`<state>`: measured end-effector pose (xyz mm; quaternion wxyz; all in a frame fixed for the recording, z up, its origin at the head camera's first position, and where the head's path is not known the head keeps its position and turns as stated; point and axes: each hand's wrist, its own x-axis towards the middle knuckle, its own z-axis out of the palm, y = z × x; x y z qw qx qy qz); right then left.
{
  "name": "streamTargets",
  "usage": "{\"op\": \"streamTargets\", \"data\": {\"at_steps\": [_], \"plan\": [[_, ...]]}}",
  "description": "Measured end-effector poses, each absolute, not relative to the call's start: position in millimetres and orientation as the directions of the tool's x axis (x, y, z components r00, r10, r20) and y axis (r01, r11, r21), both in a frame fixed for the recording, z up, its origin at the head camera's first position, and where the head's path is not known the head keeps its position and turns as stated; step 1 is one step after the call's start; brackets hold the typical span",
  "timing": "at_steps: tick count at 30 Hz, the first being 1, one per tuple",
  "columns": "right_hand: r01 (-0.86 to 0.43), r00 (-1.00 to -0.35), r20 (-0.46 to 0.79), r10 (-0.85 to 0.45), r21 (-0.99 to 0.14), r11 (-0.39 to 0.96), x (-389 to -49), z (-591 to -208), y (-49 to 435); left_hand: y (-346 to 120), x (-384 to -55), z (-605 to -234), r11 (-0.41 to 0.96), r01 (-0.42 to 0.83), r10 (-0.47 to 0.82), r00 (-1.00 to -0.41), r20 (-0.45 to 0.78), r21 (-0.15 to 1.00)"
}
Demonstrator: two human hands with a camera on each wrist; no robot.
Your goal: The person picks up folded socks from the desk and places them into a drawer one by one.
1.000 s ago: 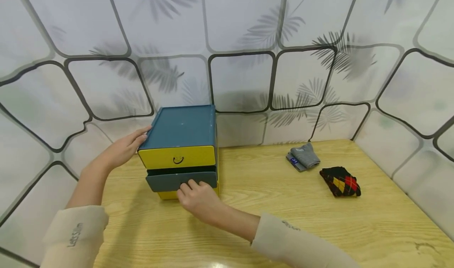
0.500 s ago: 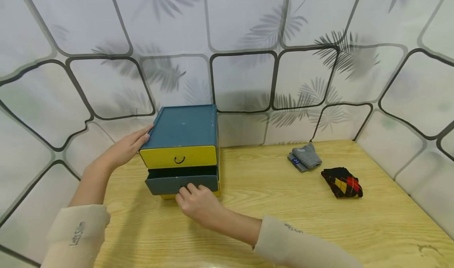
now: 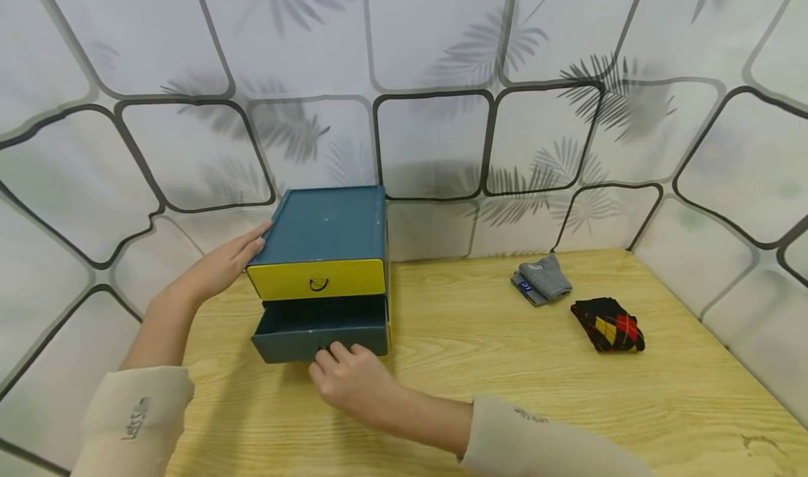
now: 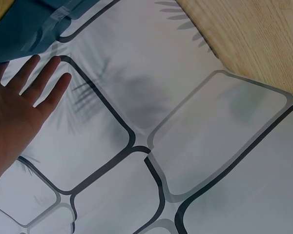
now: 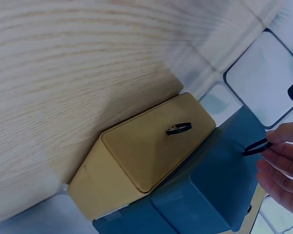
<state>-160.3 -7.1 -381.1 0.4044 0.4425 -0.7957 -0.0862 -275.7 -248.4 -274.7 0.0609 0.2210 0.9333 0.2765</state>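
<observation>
A small blue and yellow drawer box (image 3: 328,224) stands on the wooden table. Its blue middle drawer (image 3: 318,344) is pulled partway out, and the part of its inside that shows is dark and bare. My right hand (image 3: 353,382) pinches the black loop handle (image 5: 257,146) of that drawer between thumb and fingers. My left hand (image 3: 221,265) rests with straight fingers against the left side of the box, near its top edge. In the left wrist view the fingers (image 4: 49,92) are spread beside the blue casing (image 4: 27,29).
The yellow top drawer (image 3: 318,279) and the yellow bottom drawer (image 5: 158,141) are closed. To the right lie a folded grey sock bundle (image 3: 541,280) and a folded black, red and yellow argyle bundle (image 3: 608,325). Patterned white cloth walls (image 3: 429,147) surround the table (image 3: 480,365).
My right hand has drawn the blue middle drawer farther out toward me, from a narrow gap to a wide one. My left hand has stayed at the side of the box.
</observation>
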Motion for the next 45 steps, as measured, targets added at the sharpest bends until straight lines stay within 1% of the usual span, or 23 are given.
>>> {"op": "streamTargets", "data": {"at_steps": [5, 12, 19, 22, 26, 29, 32, 39, 42, 45], "plan": [[-0.646, -0.257, 0.574, -0.778, 0.496, 0.580, -151, -380, -6, -249, -276, -275, 0.756, 0.374, 0.442, -0.897, 0.002, 0.538], [-0.677, -0.262, 0.587, -0.766, 0.454, 0.579, -139, -380, -7, -249, -275, -276, 0.757, 0.376, 0.441, -0.897, 0.006, 0.534], [-0.667, -0.211, 0.617, -0.758, 0.476, 0.573, -132, -379, -7, -249, -275, -275, 0.754, 0.374, 0.442, -0.897, 0.004, 0.540], [-0.687, -0.224, 0.614, -0.757, 0.452, 0.569, -128, -378, -6, -249, -275, -275, 0.755, 0.371, 0.439, -0.898, 0.002, 0.540], [-0.718, -0.269, 0.585, -0.765, 0.408, 0.564, -123, -378, -6, -248, -275, -275, 0.755, 0.366, 0.438, -0.899, -0.003, 0.544], [-0.724, -0.270, 0.579, -0.769, 0.404, 0.559, -120, -378, -6, -248, -276, -275, 0.752, 0.362, 0.436, -0.900, -0.005, 0.551], [-0.726, -0.241, 0.598, -0.764, 0.412, 0.551, -118, -379, -7, -248, -276, -275, 0.752, 0.361, 0.436, -0.900, -0.005, 0.551], [-0.707, -0.141, 0.672, -0.727, 0.446, 0.549, -114, -378, -11, -248, -276, -273, 0.757, 0.365, 0.436, -0.900, -0.004, 0.542], [-0.703, -0.117, 0.700, -0.705, 0.444, 0.557, -111, -376, -13, -248, -276, -274, 0.758, 0.365, 0.437, -0.900, -0.006, 0.540], [-0.701, -0.109, 0.715, -0.690, 0.437, 0.564, -108, -374, -14, -249, -275, -274, 0.758, 0.363, 0.437, -0.900, -0.008, 0.541]]}}
